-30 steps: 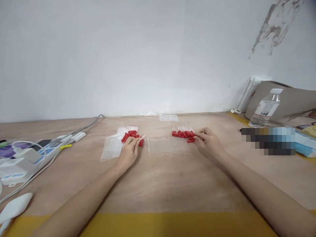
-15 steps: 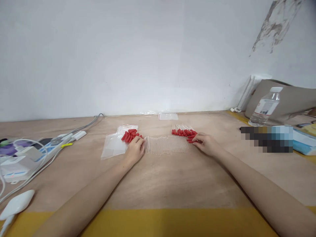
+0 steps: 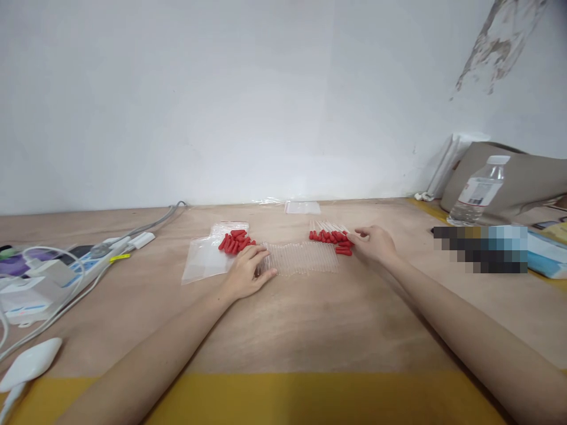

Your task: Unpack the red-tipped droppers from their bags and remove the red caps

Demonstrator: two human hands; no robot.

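Note:
A row of clear glass tubes (image 3: 305, 258) lies side by side on the wooden table (image 3: 283, 319). My left hand (image 3: 248, 271) rests at the row's left end, fingers stretched over the first tubes. Loose red rubber caps (image 3: 235, 242) sit in a pile just behind that hand, on a clear zip bag (image 3: 204, 260). My right hand (image 3: 374, 244) is at the right end of a second group, red-capped tubes (image 3: 331, 235), with fingertips pinched at one red cap there.
Cables, a power strip and white adapters (image 3: 48, 277) crowd the left side. A white object (image 3: 29, 365) lies at the near left. A water bottle (image 3: 477, 192), a brown bag (image 3: 518, 177) and a blue pack (image 3: 547, 260) stand at the right. Another small clear bag (image 3: 302, 207) lies by the wall.
My left hand has come down from the red cap pile onto the left end of the tube row, fingers now spread. My right hand stayed by the capped tubes, shifting slightly.

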